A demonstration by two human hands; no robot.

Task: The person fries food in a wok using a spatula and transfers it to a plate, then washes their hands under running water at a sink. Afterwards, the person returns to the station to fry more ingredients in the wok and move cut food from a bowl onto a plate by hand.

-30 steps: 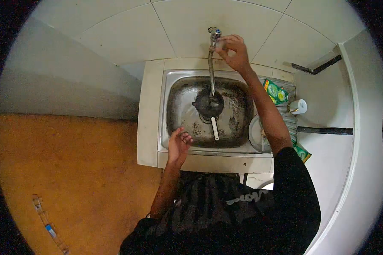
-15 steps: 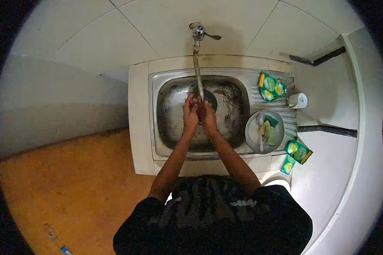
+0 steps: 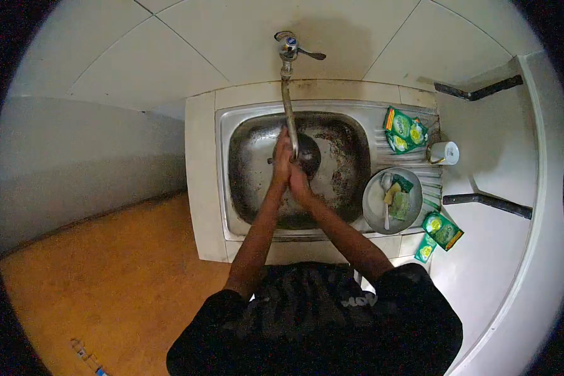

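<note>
Under the tap spout, my left hand and my right hand are pressed together, palm against palm. They are over the metal sink, partly covering a dark round pan on its bottom. The fingers are blurred and partly overlap, so their exact pose is unclear, and I see no object between the hands. The tap on the wall has its lever pointing right.
Right of the basin are green packets, a white mug and a grey bowl with a spoon and sponges. More green packets lie near the front right corner. Black brackets jut from the right wall.
My right hand has left the tap and come down beside my left hand, which moved in under the spout. The hands were slightly apart half a second ago and now press together.
</note>
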